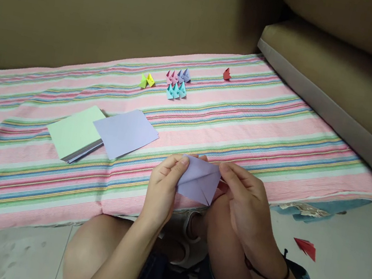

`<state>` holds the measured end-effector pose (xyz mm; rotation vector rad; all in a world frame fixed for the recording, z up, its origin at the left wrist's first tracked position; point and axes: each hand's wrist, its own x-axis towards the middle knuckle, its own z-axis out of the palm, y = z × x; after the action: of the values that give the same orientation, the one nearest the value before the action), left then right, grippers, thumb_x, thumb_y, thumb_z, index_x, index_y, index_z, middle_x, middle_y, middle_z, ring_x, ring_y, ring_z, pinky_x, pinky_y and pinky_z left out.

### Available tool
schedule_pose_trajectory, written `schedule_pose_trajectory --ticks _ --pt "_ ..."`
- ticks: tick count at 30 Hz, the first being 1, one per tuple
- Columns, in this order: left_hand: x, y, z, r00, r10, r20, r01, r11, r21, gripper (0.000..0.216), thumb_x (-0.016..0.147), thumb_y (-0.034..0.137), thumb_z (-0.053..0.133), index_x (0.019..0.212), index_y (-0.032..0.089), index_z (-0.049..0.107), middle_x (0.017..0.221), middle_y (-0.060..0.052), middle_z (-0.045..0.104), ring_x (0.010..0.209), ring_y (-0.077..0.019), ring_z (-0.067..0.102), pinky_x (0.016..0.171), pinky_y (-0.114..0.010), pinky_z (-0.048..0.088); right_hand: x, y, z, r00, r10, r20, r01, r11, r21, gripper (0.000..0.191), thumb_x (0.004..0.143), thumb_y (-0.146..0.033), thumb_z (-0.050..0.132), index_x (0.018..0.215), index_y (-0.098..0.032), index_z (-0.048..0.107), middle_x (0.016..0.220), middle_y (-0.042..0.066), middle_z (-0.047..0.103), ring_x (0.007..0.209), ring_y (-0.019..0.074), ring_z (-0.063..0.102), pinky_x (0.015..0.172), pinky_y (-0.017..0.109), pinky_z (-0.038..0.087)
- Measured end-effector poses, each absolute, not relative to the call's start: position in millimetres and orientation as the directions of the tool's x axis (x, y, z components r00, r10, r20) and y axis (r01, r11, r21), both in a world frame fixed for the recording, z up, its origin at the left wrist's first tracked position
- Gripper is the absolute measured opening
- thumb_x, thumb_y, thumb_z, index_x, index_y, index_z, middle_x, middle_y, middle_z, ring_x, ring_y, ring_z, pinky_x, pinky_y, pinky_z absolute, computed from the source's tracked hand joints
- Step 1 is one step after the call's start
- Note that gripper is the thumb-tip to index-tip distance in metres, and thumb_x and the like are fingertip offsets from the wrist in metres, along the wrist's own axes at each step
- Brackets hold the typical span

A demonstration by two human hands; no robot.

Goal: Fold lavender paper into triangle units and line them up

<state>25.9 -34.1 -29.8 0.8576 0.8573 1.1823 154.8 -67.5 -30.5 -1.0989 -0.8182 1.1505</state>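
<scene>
Both hands hold a partly folded lilac paper [199, 180] above my knees. My left hand [161, 187] pinches its left edge with thumb and fingers. My right hand [246, 201] grips its right corner. The paper shows diagonal creases and points downward. A flat lilac sheet [125, 132] lies on the striped cloth [247, 116] just left of my hands, beside a pale green sheet [73, 130] on top of a small stack of paper.
Small folded paper pieces sit further back on the cloth: yellow [147, 80], pink [172, 77], lilac [184, 75], blue [176, 91] and one red [227, 74]. Another red folded piece [306, 247] lies on the floor at right. A sofa cushion [342, 80] borders the right side.
</scene>
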Motion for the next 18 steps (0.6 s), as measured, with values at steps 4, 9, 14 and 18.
schedule_pose_trajectory --ticks 4,9,14,18 --pt "26.3 -35.1 -31.7 0.168 0.982 -0.092 -0.389 0.152 0.908 0.018 0.084 0.03 0.062 0.092 0.017 0.072 0.099 -0.008 0.073 0.097 -0.0226 0.067 0.084 -0.033 0.052 151.4 -64.8 -32.8 0.137 0.988 -0.076 -0.256 -0.039 -0.966 0.02 0.073 -0.03 0.074 0.092 -0.026 0.072 0.084 0.001 0.069 0.078 0.0182 0.062 0.071 0.03 0.049" --pt "28.4 -38.0 -33.3 0.217 0.973 -0.084 -0.394 0.166 0.904 0.019 0.083 0.031 0.063 0.093 0.018 0.072 0.098 -0.009 0.073 0.095 -0.023 0.067 0.083 -0.034 0.053 149.6 -63.9 -34.7 0.2 0.967 -0.155 -0.189 -0.117 -0.975 0.026 0.066 -0.033 0.079 0.089 -0.022 0.072 0.078 0.002 0.07 0.072 0.0192 0.063 0.066 0.032 0.05" --pt "27.3 -38.0 -33.1 0.226 0.972 -0.056 -0.382 0.142 0.913 0.017 0.085 0.03 0.061 0.093 0.018 0.072 0.099 -0.008 0.073 0.097 -0.0221 0.067 0.084 -0.033 0.052 150.3 -63.9 -30.7 0.2 0.966 -0.161 -0.213 -0.118 -0.97 0.022 0.064 -0.032 0.079 0.082 -0.021 0.074 0.073 0.002 0.07 0.069 0.0181 0.064 0.063 0.029 0.05" --pt "24.2 -36.7 -33.4 0.219 0.974 -0.059 -0.359 0.136 0.923 0.018 0.085 0.03 0.061 0.092 0.018 0.072 0.101 -0.008 0.073 0.097 -0.022 0.067 0.085 -0.033 0.052 151.3 -62.9 -31.5 0.2 0.968 -0.151 -0.184 -0.114 -0.976 0.013 0.067 -0.032 0.076 0.065 -0.02 0.071 0.063 0.0 0.066 0.064 0.0156 0.06 0.061 0.028 0.048"
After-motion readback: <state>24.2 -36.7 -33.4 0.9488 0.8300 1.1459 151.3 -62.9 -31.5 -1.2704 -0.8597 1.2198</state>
